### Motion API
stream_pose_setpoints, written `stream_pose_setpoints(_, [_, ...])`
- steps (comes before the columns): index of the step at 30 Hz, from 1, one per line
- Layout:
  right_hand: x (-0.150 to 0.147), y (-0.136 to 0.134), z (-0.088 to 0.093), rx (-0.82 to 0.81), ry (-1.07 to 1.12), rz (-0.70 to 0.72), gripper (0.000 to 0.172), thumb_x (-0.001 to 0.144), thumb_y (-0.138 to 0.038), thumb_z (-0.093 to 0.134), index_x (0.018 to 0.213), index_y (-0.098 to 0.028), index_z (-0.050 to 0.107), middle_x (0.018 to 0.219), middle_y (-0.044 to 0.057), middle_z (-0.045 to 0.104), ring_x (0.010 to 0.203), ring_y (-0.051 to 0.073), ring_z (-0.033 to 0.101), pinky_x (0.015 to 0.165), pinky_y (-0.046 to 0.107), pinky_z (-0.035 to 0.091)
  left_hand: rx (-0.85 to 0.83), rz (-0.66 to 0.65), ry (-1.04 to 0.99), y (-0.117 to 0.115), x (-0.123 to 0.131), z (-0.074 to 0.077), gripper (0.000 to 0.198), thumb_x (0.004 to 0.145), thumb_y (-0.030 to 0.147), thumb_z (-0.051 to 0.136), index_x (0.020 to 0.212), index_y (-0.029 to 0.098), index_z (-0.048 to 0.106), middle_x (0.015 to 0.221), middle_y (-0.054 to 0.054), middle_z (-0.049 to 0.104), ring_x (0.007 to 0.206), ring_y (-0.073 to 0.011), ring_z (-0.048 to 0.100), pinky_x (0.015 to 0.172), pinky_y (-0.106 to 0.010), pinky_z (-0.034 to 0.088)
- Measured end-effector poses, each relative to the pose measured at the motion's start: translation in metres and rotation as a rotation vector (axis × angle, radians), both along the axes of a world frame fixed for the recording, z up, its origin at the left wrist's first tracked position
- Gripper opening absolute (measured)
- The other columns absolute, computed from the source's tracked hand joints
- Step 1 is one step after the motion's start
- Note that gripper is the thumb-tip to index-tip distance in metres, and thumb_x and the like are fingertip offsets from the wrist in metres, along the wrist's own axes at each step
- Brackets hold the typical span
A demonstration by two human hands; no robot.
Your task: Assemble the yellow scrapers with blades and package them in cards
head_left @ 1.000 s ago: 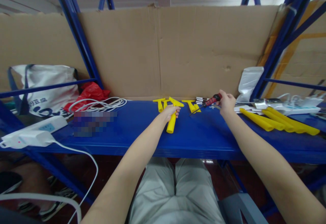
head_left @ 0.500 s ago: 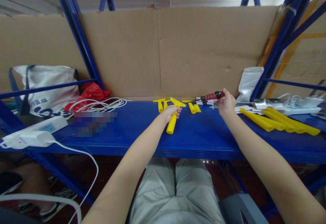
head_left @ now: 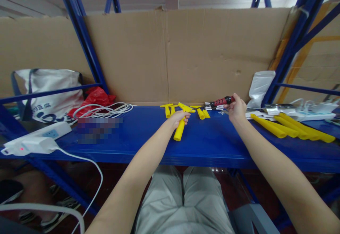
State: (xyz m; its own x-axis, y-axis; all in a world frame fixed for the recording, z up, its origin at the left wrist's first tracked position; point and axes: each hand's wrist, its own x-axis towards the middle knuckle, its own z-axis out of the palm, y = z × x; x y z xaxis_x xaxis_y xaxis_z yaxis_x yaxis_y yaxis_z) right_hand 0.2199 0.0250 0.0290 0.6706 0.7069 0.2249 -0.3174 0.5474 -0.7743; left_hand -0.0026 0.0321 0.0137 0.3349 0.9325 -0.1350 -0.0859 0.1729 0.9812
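Observation:
A yellow T-shaped plastic piece [head_left: 179, 130] is wrapped in the fingers of my left hand [head_left: 177, 119], its tubular stem pointing toward me and its crossbar at the far side. My right hand [head_left: 237, 108] grips a screwdriver [head_left: 220, 101] by the end of its red and black handle. The thin shaft runs left toward the crossbar; whether the tip touches it is too small to tell. Behind my left hand lie smaller yellow T-shaped pieces [head_left: 167, 111]. Short yellow tubes [head_left: 200, 113] rest between my two hands, below the screwdriver.
Several long yellow tapered tubes [head_left: 268, 126] lie on the blue shelf [head_left: 212, 145] at right, near a white power strip [head_left: 316, 116]. To the left are coiled white cable [head_left: 117, 109], a red bag [head_left: 97, 97], a cloth bag [head_left: 55, 88] and another power strip [head_left: 60, 131]. Cardboard [head_left: 127, 56] stands behind.

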Motion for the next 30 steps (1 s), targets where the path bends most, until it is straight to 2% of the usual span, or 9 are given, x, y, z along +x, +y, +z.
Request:
stream_pose_setpoints(8, [0.011, 0.007, 0.000, 0.087, 0.147, 0.044, 0.029, 0.074, -0.033, 0.063, 0.069, -0.021, 0.038, 0.042, -0.013, 0.028, 0.031, 0.005, 0.032, 0.033, 0.018, 0.038, -0.094, -0.118, 0.014, 0.007, -0.006, -0.001, 0.018, 0.082, 0.005, 0.049, 0.073, 0.017, 0.041, 0.047, 0.010, 0.037, 0.032, -0.0008, 0.028, 0.035, -0.014, 0.021])
stream_pose_setpoints(14, [0.013, 0.005, -0.002, 0.097, 0.188, 0.193, 0.034, 0.078, -0.030, 0.061, 0.063, -0.022, 0.032, 0.040, -0.013, 0.019, 0.030, 0.004, 0.025, 0.032, 0.016, 0.035, -0.116, -0.174, 0.018, 0.006, -0.007, 0.000, 0.021, 0.085, 0.006, 0.044, 0.069, 0.018, 0.038, 0.046, 0.010, 0.035, 0.032, -0.0008, 0.026, 0.034, -0.013, 0.020])
stream_pose_setpoints(19, [0.005, 0.002, -0.003, 0.040, 0.145, 0.269, 0.037, 0.078, -0.030, 0.061, 0.060, -0.022, 0.030, 0.038, -0.013, 0.022, 0.029, 0.005, 0.029, 0.035, 0.017, 0.040, -0.088, -0.218, 0.020, 0.004, -0.005, 0.000, 0.024, 0.087, 0.005, 0.039, 0.067, 0.018, 0.037, 0.045, 0.009, 0.035, 0.031, -0.0009, 0.026, 0.033, -0.013, 0.021])
stream_pose_setpoints(23, [0.001, 0.002, -0.002, 0.034, 0.117, 0.244, 0.036, 0.077, -0.031, 0.062, 0.061, -0.022, 0.031, 0.038, -0.013, 0.025, 0.030, 0.005, 0.032, 0.035, 0.018, 0.040, -0.067, -0.230, 0.005, 0.004, -0.005, -0.001, 0.023, 0.085, 0.004, 0.042, 0.068, 0.018, 0.038, 0.046, 0.010, 0.035, 0.031, -0.0007, 0.028, 0.034, -0.013, 0.021])
stream_pose_setpoints(30, [0.004, 0.001, 0.001, 0.083, 0.101, 0.082, 0.033, 0.077, -0.029, 0.061, 0.061, -0.022, 0.033, 0.041, -0.012, 0.028, 0.032, 0.005, 0.032, 0.031, 0.017, 0.033, -0.052, -0.121, 0.001, 0.004, -0.003, 0.000, 0.025, 0.086, 0.003, 0.041, 0.067, 0.019, 0.034, 0.045, 0.010, 0.035, 0.031, -0.0023, 0.028, 0.035, -0.014, 0.023])
